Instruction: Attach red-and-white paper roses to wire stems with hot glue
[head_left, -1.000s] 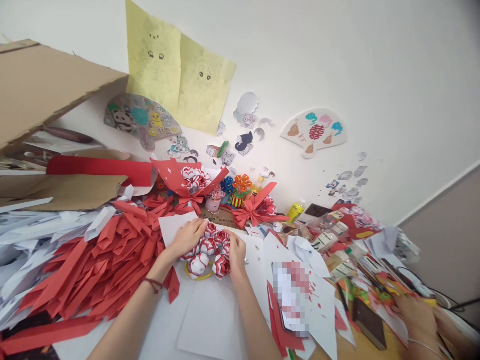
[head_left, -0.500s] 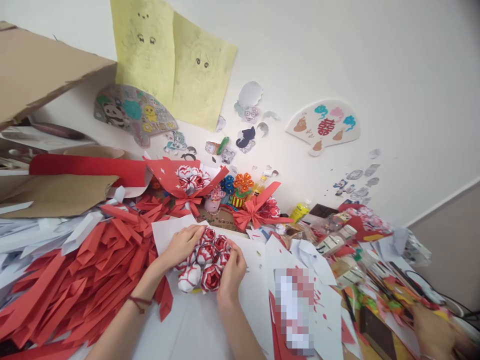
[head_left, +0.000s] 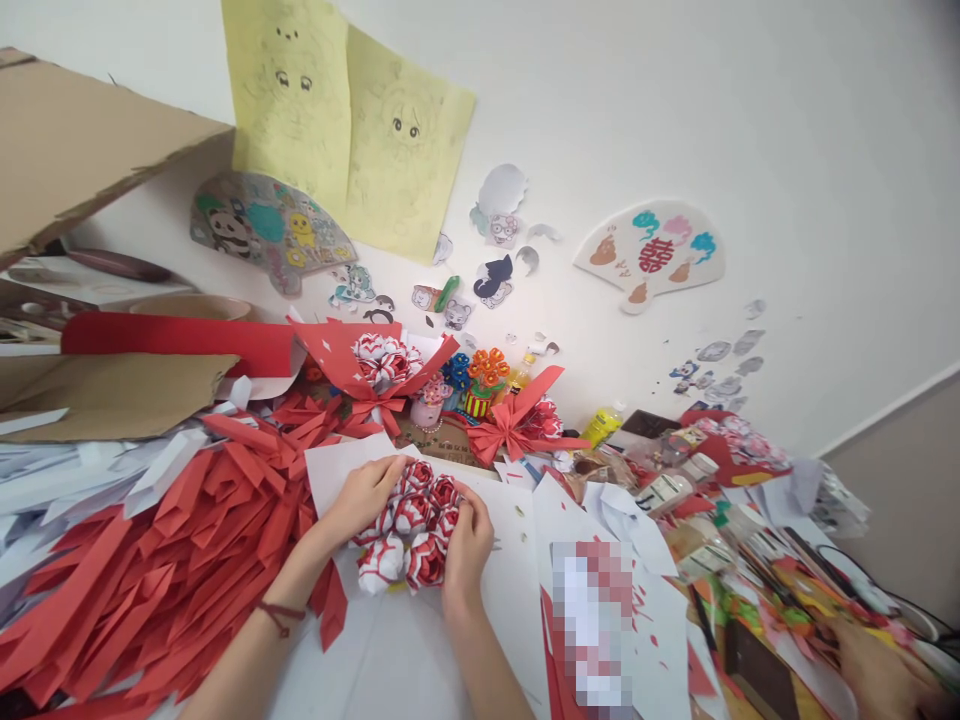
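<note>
Between my two hands sits a bunch of red-and-white paper roses (head_left: 411,514), packed close together above white paper sheets (head_left: 390,650). My left hand (head_left: 369,496) curves round the bunch's left and far side, fingers pressed against the blooms. On the right side, my right hand (head_left: 466,545) cups the flowers with its fingertips at the far right rose. A bit of yellow shows under the front blooms; the stems are hidden. A dark red cord bracelet (head_left: 280,612) circles my left wrist.
Folded red paper strips (head_left: 172,550) pile up at left beside white strips (head_left: 45,490). Wrapped bouquets (head_left: 386,360) stand by the wall. Bottles (head_left: 701,550) and tools crowd the right, where another person's hand (head_left: 885,665) rests near a dark box (head_left: 757,670).
The front roses have turned slightly between my hands, and my right hand has shifted a little. The other person's hand at the lower right has moved slightly.
</note>
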